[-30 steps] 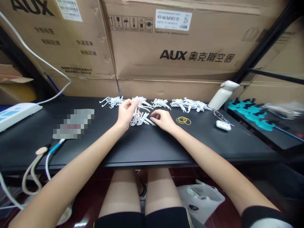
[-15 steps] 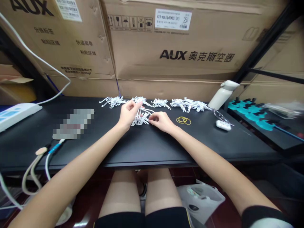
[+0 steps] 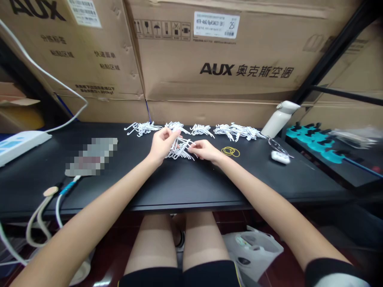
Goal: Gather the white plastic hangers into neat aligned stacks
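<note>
On the black table (image 3: 185, 179) my left hand (image 3: 161, 145) is closed round a bunch of small white plastic hooks (image 3: 182, 146), lifted slightly above the tabletop. My right hand (image 3: 205, 150) pinches the right side of the same bunch with its fingertips. Behind my hands lie several more clusters of white hooks: one at the left (image 3: 140, 128), one in the middle (image 3: 202, 130) and a longer one at the right (image 3: 239, 132). A few yellow rubber bands (image 3: 230, 151) lie just right of my right hand.
Large AUX cardboard boxes (image 3: 221, 59) stand behind the table. A white bottle (image 3: 279, 118) leans at the right, with a small white device (image 3: 279, 157) nearby and teal parts (image 3: 317, 143) on a side tray. A power strip (image 3: 18, 144) and cables (image 3: 44, 207) lie at the left.
My right hand moved left from the tabletop and took hold of the hook bunch in my left hand. The bunch has lifted a little.
</note>
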### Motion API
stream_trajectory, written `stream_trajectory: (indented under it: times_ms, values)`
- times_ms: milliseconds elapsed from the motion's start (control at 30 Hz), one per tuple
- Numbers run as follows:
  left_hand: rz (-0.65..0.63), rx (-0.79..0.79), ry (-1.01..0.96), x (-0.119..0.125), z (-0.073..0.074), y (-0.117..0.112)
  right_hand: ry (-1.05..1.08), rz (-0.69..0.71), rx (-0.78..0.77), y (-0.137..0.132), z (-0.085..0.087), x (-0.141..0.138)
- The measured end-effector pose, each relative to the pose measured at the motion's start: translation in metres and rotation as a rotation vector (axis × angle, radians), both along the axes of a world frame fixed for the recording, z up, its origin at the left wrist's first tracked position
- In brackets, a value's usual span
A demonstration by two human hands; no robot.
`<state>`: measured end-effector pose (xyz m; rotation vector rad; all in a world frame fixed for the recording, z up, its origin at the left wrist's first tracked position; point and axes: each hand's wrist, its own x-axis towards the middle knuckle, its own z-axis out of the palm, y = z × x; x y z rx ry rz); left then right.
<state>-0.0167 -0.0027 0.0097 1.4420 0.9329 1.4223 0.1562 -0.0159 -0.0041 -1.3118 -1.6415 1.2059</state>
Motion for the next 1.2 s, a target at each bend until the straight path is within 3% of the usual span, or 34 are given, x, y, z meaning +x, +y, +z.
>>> stream_trajectory:
  times_ms: [400, 733, 933, 1200]
  values:
    - [-0.005, 0.009, 0.009, 0.001, 0.001, -0.002, -0.063, -0.050, 0.073, 0.000, 0.022, 0.023]
    - [-0.016, 0.008, 0.022, 0.002, 0.002, -0.005, -0.282, -0.136, 0.511, 0.007, 0.008, 0.021]
    - [-0.039, 0.035, 0.035, 0.003, -0.001, -0.004, -0.348, -0.081, 0.555, 0.004, 0.010, 0.022]
    - [-0.052, 0.043, 0.086, 0.002, -0.004, -0.003, -0.275, -0.020, 0.549, 0.003, 0.003, 0.018]
